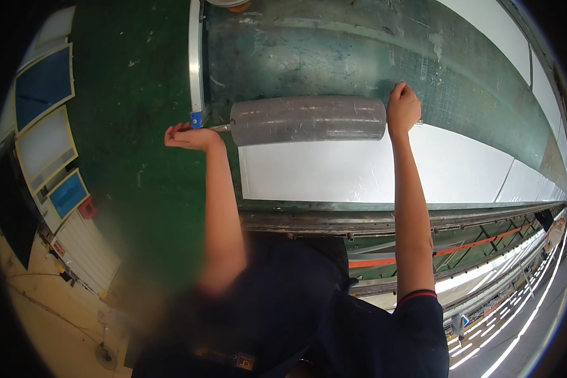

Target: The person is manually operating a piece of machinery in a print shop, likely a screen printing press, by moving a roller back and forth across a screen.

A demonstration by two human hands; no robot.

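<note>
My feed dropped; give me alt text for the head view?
A grey roller lies sideways over a green work surface, the person's left hand at its left end and right hand, fingers curled, at its right; neither grip is clear. A white sheet extends from the roller toward the person.

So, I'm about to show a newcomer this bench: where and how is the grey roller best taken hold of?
Probably by its slim end shafts, left shaft and right shaft, one hand each, coming from the near side. The grey roller lies crosswise, its thick round body looks too broad for an easy grip, and the shafts stick out past both ends.
</note>
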